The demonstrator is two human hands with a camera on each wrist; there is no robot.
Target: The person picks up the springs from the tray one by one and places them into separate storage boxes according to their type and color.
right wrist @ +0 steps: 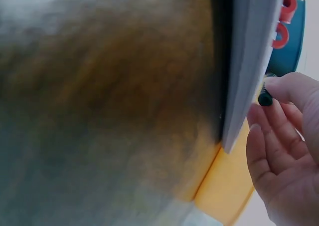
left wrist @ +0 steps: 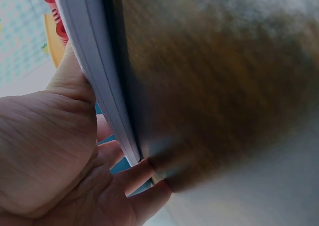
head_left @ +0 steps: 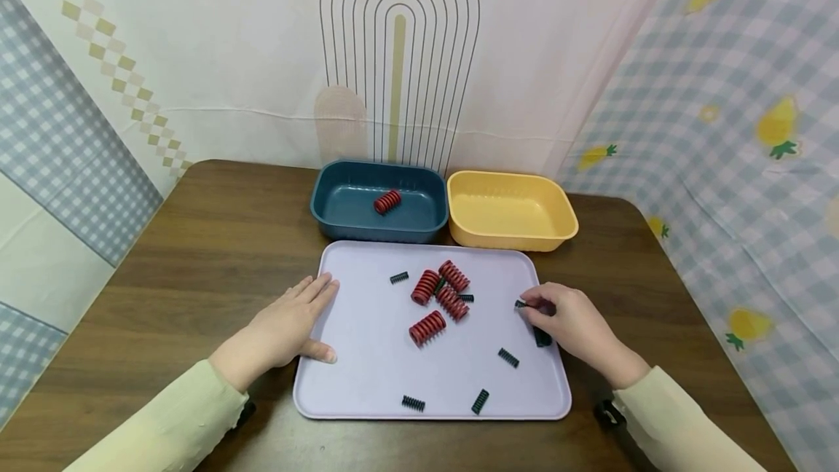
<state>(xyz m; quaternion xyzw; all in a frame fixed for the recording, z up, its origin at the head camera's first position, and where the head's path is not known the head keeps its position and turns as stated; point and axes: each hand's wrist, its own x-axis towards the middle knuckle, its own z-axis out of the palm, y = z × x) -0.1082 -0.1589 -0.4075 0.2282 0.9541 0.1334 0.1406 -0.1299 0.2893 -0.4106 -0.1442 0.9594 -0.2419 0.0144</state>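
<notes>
My left hand [head_left: 283, 323] rests on the left edge of the lilac tray [head_left: 360, 377], its fingers spread and its thumb on the tray surface. At the tray's right edge, my right hand [head_left: 577, 323] pinches a small dark green spring [head_left: 520, 304] between thumb and fingertips. Another dark green spring [head_left: 542, 338] lies under that hand, partly hidden by it; in the right wrist view, a dark green spring end [right wrist: 265, 99] shows by the thumb. Several thick red springs [head_left: 427, 328] are grouped near the tray's middle. More small green springs [head_left: 508, 358] lie scattered around them.
Behind the tray stands a blue bin [head_left: 341, 228] with one red spring [head_left: 387, 202] inside. A yellow bin [head_left: 511, 221] sits right beside it. All stand on a brown wooden table [head_left: 249, 239], with patterned cloth hanging [head_left: 262, 42] at the back and sides.
</notes>
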